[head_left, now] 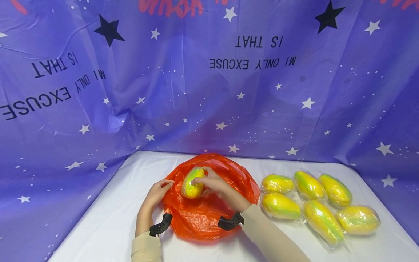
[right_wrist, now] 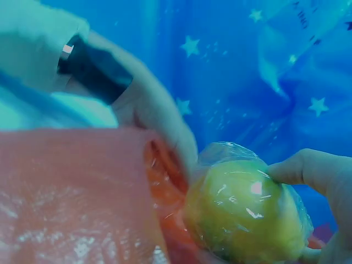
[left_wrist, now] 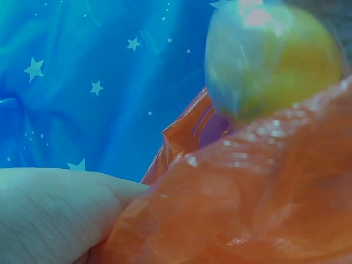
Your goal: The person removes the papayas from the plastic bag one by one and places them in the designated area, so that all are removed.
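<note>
A red plastic bag (head_left: 193,218) lies spread on the table with its mouth open. At its left rim my left hand (head_left: 156,193) pinches the bag's edge; the left wrist view shows part of this hand (left_wrist: 60,212) against the film, with its fingertips hidden. My right hand (head_left: 214,182) grips a yellow-green fruit (head_left: 194,189) in clear wrap and holds it over the bag's mouth. In the right wrist view, the thumb or a finger of that hand (right_wrist: 316,170) presses on the wrapped fruit (right_wrist: 247,214), with the bag beside it.
To the right of the bag, several more wrapped yellow-green fruits (head_left: 309,185) lie in two rows on the white tabletop (head_left: 121,203). Behind the table hangs a purple cloth (head_left: 196,91) with stars and lettering. Both wrists wear a black bracket (head_left: 230,221).
</note>
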### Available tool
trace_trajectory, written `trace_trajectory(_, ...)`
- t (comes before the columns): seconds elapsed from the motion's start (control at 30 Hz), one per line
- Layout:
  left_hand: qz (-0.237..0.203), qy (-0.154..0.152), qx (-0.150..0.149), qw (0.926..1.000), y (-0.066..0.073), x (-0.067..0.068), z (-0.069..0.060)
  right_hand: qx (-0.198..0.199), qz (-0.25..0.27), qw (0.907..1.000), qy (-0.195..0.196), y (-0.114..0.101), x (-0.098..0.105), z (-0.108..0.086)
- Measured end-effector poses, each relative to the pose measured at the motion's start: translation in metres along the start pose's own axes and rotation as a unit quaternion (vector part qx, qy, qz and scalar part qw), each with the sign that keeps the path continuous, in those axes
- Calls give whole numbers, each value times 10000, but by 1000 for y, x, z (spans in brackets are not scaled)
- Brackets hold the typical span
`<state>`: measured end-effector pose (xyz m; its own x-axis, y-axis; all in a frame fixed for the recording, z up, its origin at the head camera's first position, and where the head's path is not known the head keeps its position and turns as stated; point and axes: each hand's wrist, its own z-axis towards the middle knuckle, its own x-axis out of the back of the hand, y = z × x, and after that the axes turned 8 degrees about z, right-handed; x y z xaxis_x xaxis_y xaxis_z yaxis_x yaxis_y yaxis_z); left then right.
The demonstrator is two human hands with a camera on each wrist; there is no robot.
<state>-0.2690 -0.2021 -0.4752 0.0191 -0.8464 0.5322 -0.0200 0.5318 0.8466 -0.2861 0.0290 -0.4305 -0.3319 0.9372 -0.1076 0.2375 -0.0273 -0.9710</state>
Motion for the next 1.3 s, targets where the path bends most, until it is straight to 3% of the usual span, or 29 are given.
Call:
trace_trajectory(0.17, 26, -76, 250, 9997, 1, -1, 1, 149, 263, 9995, -44, -10, 6, -13)
trace_trajectory(0.47, 88, -69, 164, 9998, 2, 0, 1, 197, 183, 9996, -88, -20, 14, -35)
trace_trajectory(0.87, 141, -69, 100, 9998, 3, 0, 1, 294, 503, 9980, -252, -23, 27, -52)
trace_trajectory(1.1, 181, -51, 164, 9997, 3, 0, 0, 150, 162, 9997, -139, -20, 36, -66)
trace_trajectory(1.3, 137, -61, 198, 9997, 4, 0, 0, 176, 281, 9994, 0, -19, 45, -75)
